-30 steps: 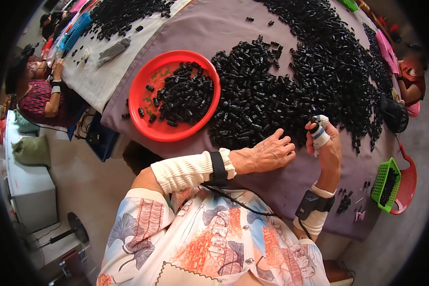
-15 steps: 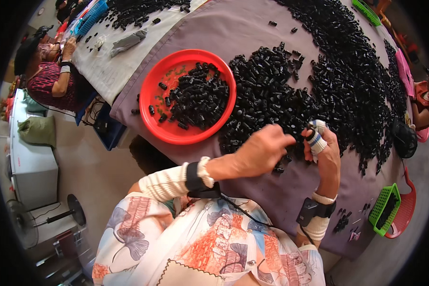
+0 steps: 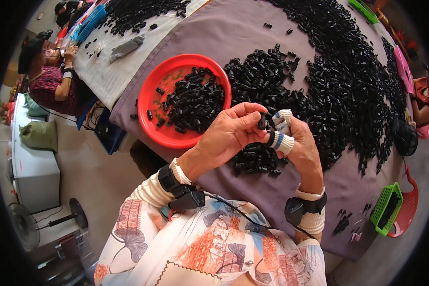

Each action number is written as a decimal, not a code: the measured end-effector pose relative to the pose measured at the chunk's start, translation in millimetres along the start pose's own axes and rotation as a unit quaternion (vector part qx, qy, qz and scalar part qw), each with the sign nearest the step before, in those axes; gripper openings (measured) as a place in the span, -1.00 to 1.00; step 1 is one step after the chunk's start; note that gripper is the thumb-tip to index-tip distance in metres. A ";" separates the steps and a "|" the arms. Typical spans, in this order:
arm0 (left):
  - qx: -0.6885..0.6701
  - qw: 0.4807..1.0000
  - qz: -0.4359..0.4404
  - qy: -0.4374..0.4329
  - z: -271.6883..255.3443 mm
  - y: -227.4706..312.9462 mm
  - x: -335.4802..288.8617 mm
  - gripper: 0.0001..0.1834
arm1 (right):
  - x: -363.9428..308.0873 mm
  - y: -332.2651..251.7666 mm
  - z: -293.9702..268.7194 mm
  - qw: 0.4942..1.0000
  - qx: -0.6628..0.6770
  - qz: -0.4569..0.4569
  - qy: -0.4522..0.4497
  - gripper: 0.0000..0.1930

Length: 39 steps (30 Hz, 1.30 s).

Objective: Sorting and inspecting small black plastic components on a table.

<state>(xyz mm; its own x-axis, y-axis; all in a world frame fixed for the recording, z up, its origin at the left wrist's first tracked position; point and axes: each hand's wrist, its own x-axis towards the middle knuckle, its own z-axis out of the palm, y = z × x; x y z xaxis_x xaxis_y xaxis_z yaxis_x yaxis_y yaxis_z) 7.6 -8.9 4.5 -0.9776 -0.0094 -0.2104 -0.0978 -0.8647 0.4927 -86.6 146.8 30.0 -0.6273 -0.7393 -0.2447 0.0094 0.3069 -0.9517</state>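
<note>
While the left hand [image 3: 226, 131] pinches a small black part [image 3: 262, 121] upright between thumb and fingertips, the right hand [image 3: 304, 148] sits just beside it, fingers curled inward. Cannot tell whether the right hand grips anything; its wrapped fingers hide the grasp.

Change against half a second ago: the left hand, then blurred and apart from the right hand, is now raised close to it, with the part plainly visible at its fingertips. The right hand's finger wraps [image 3: 284, 142] now face the left fingertips.

Both hands and the part are above the near edge of the loose black pile [image 3: 260, 78], which spreads across the cloth-covered desk [image 3: 209, 43]. Left of the pile, the red tray [image 3: 176, 142] holds more black pieces, with no clear change in its load. At far right, the green basket [image 3: 379, 207] is beside a red basket [image 3: 407, 209], as before.
</note>
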 end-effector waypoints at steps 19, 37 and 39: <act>0.055 0.998 0.004 0.000 0.9 -10.7 2.9 -0.78 | -0.6 6.8 0.6 0.998 -0.042 -0.037 -0.012 -0.57; 0.058 0.998 -0.012 -0.004 -0.7 -15.1 7.8 -0.74 | -6.6 8.1 -0.7 0.998 -0.004 -0.046 0.029 -0.65; 0.060 0.998 -0.015 -0.012 -2.0 -15.2 7.7 -0.73 | -7.6 11.0 -1.3 0.998 0.002 -0.044 0.040 -0.65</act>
<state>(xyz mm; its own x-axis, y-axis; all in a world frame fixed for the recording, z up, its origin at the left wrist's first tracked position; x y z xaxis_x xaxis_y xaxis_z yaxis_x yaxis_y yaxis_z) 2.0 3.2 -6.3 -0.9779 0.0298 -0.2068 -0.1479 -0.7977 0.5846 -82.8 156.5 21.7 -0.6866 -0.7126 -0.1440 -0.0464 0.2406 -0.9695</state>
